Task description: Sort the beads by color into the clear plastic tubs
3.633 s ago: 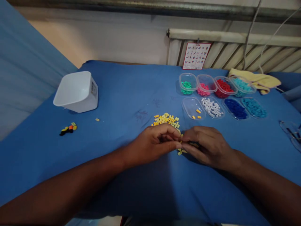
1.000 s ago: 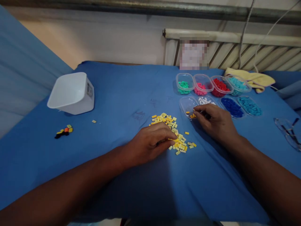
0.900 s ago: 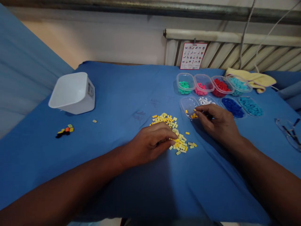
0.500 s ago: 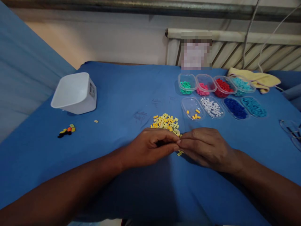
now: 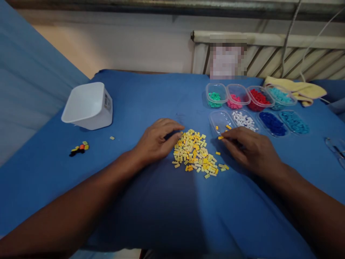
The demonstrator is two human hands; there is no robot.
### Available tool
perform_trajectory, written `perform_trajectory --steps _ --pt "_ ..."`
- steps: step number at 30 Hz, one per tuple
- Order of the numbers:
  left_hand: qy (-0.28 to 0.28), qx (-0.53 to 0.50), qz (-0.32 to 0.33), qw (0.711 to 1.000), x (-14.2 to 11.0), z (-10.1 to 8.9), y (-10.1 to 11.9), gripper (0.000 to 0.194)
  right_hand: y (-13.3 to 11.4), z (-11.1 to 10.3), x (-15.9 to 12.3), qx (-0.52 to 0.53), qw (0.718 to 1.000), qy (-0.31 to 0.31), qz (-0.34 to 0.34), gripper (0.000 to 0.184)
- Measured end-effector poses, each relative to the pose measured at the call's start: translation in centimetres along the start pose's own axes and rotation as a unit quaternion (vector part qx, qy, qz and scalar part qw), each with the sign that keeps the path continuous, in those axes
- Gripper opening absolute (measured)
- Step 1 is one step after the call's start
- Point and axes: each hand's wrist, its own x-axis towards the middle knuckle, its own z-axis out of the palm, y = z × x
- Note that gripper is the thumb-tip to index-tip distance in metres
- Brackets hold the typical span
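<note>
Near the far-left corner of the blue-covered tabletop (image 5: pixel 153 97) stood a white bin (image 5: pixel 87 104), its mouth up. Closer to the person, along the left edge, lay a small cluster of black, yellow and orange pieces (image 5: pixel 79 148), and to its right a single pale yellow brick (image 5: pixel 111 137).

The left hand (image 5: pixel 157 140) came next, palm down, its fingertips at the far-left side of the loose yellow bricks (image 5: pixel 194 151), which were heaped around the middle of the tabletop. Thumb and forefinger curved toward each other there; I cannot tell whether that grip had closed on anything. A few strays lay just right of the heap, a lone orange brick (image 5: pixel 217 153) among them.

Farther right, toward the far edge, sat a clear container (image 5: pixel 221 116) with a few orange bricks inside. At its near rim the right hand (image 5: pixel 250 149) had its grip clamped on a yellow-orange brick (image 5: pixel 221 137), thumb against finger.

Continuing that row rightward were containers of white bricks (image 5: pixel 244 120), dark blue bricks (image 5: pixel 272 123) and teal bricks (image 5: pixel 293 121). Behind, nearer the far edge, ran green (image 5: pixel 215 100), pink (image 5: pixel 234 101), red (image 5: pixel 258 99) and light blue (image 5: pixel 281 96) ones. A yellow cloth (image 5: pixel 304 90) lay toward the far-right corner; eyeglasses (image 5: pixel 335 149), partly cut off, rested to the right.
</note>
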Motion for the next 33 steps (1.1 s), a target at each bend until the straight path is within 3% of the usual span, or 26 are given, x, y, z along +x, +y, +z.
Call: perform_trajectory --steps 4,10,19,22,27,33 --pt "-0.061 0.022 0.009 0.998 -0.2 0.2 -1.5 0.018 2.4 0.2 -0.2 -0.059 0.997 0.026 0.052 0.010" --pt "-0.072 0.088 -0.010 0.994 -0.3 0.6 -1.1 0.023 3.8 1.0 0.0 -0.062 0.991 0.039 0.113 0.014" --pt "-0.081 0.136 -0.011 0.987 -0.7 0.7 -1.0 0.026 3.8 0.7 -0.5 -0.062 0.993 0.045 0.091 0.013" --pt "-0.045 0.136 -0.003 0.990 -0.7 0.6 -0.9 0.024 3.3 0.6 -0.4 -0.050 0.995 0.047 0.070 0.013" --pt "0.027 -0.012 0.023 0.999 -0.5 0.6 1.4 0.015 0.2 0.6 0.2 0.021 0.999 0.042 -0.005 0.014" --pt "-0.049 -0.242 0.025 0.969 -0.5 1.7 6.2 0.013 -3.9 0.6 0.5 0.104 0.987 0.028 -0.119 0.024"
